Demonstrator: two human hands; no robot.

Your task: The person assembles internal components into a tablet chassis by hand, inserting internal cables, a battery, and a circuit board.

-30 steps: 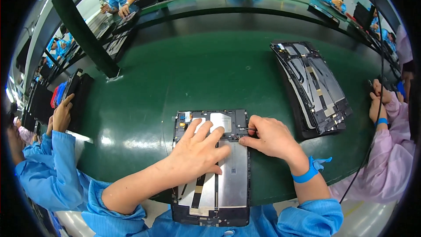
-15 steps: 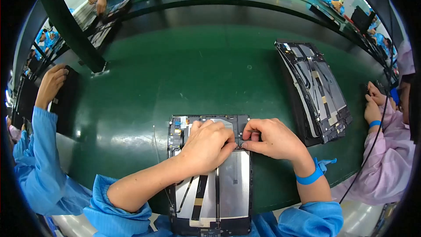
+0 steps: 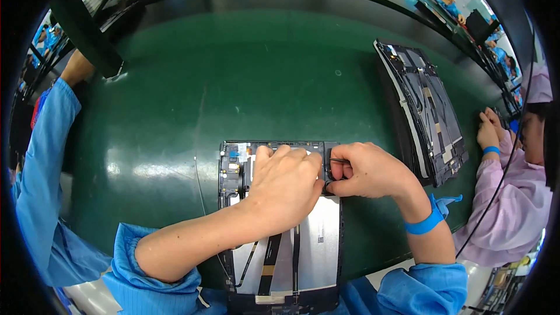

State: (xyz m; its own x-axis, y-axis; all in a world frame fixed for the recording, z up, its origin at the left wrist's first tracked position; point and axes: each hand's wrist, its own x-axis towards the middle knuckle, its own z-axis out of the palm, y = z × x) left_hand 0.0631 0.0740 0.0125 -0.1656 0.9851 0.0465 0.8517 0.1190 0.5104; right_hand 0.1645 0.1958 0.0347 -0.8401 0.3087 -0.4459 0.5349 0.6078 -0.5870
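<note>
An opened tablet [image 3: 319,245] lies in front of me, its inside up: a black frame, silver plate, dark ribbon cables and small circuit boards along the far end. My left hand [image 3: 286,184] is curled over the far half, fingers bent down and thumb by the index finger; the fingertips are hidden. Beside it, at the tablet's far right edge, my right hand [image 3: 373,170] has thumb and index finger pinched close together against the frame. Whatever either hand grips is too small or covered to name. A blue band [image 3: 426,221] circles my right wrist.
A tilted stack of similar opened tablets [image 3: 434,116] stands to the right on the green table [image 3: 169,111]. A thin cord [image 3: 198,184] runs left of my tablet. A dark post [image 3: 87,23] rises at the far left. Co-workers' arms [image 3: 44,146] and a pink sleeve [image 3: 501,198] flank me.
The view has shifted slightly. Both hands stay at the tablet's far end, with the left hand a little nearer the right edge. The left co-worker's arm has reached further out.
</note>
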